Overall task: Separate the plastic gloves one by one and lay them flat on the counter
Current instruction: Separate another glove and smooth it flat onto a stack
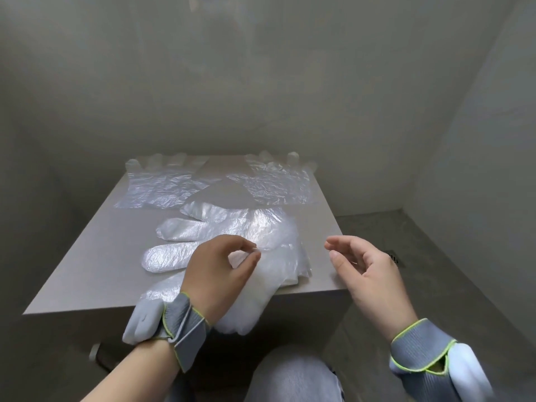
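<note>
Grey counter [87,256] in bare grey-walled corner. Far-left glove [162,187] and far-right glove [278,184] lie flat along far edge. Glove stack [261,227] near front edge, part overhanging. Left hand [220,268] pinches film on stack. Right hand [368,271] loosely curled, empty, off front-right corner.

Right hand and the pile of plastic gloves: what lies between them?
Nothing lies there. In the head view, only a bare strip of counter separates the right hand from the glove pile.

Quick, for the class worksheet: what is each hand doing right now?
Left hand: pinching a thin edge of film from the plastic glove pile.
Right hand: fingers loosely curled, holding nothing visible.
</note>
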Available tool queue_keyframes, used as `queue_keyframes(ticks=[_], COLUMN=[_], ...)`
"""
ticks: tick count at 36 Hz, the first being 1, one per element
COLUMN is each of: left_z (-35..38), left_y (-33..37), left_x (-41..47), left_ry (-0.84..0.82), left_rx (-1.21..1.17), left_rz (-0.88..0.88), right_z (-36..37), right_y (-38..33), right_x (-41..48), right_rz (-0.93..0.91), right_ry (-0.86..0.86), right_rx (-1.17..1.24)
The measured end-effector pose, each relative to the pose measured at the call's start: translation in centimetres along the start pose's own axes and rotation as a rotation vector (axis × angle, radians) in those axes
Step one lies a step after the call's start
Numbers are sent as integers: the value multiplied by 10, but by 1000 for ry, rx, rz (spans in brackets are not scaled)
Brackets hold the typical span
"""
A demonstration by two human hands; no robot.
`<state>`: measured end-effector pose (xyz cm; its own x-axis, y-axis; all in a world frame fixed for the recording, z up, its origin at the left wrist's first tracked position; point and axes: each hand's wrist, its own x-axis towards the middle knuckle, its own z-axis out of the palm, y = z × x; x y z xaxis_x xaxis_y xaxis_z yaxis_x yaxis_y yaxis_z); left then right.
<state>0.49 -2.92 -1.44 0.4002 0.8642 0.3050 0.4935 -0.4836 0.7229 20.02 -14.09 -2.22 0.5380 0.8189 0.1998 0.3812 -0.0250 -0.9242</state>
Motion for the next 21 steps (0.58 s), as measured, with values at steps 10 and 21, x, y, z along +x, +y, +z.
queue_keyframes(ticks=[10, 21], left_z=[-28, -70], left_y=[13, 8], left_x=[-9, -12], left_ry=[-73, -176], left_rx=[-199, -320], left_rz=[-21, -34], right_z=[17, 36], right_y=[-25, -65], right_x=[16, 46], right_rz=[-147, -308], right_ry=[-128, -358], right_rx=[-153, -221])
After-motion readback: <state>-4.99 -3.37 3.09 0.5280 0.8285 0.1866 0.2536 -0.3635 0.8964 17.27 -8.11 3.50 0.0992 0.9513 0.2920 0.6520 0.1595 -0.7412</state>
